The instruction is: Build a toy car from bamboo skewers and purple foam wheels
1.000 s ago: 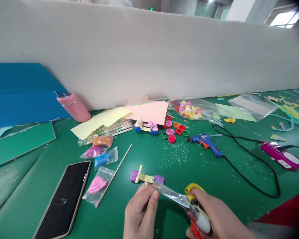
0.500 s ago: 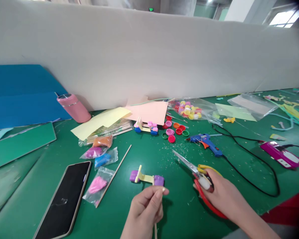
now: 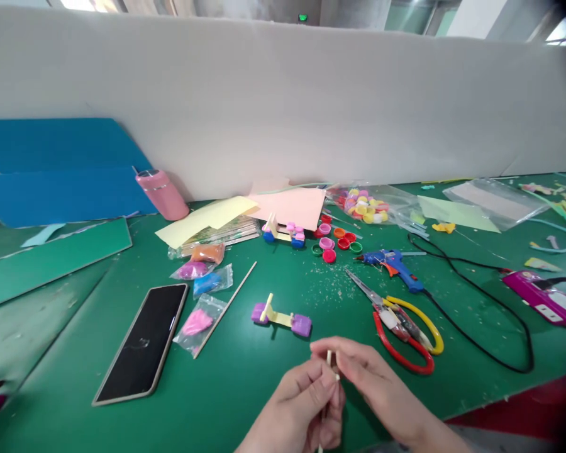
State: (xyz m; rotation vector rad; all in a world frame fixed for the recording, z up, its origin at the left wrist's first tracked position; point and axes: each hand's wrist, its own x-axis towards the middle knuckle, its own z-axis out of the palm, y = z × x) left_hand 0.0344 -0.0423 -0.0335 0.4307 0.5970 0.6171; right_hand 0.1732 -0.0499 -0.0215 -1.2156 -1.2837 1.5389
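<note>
My left hand [image 3: 306, 402] is closed in a pinch around a thin wooden stick [image 3: 329, 357], whose lower end shows below the fingers. A small pale tip [image 3: 338, 377] pokes out by the left thumb; what it belongs to is hidden. My right hand [image 3: 372, 384] meets the left, its thumb and fingers curled around the stick's upper end. Just beyond the hands stands a small model with purple ends [image 3: 302, 325] and a pale yellow crossbar and upright. Scissors [image 3: 396, 321] with one red and one yellow handle lie on the table to the right.
A blue glue gun [image 3: 393, 267] lies right, its black cord running to a magenta power strip [image 3: 544, 296]. Bottle caps [image 3: 329, 256], a similar blue-ended model [image 3: 283, 235] and paper sheets [image 3: 290, 207] are behind. Left are a phone [image 3: 144, 343], clay bags [image 3: 198, 322], a loose stick [image 3: 226, 308] and a pink bottle [image 3: 163, 194].
My right hand has let go of the scissors, now lying on the table, and come left to my left hand at the stick. The view has shifted slightly left.
</note>
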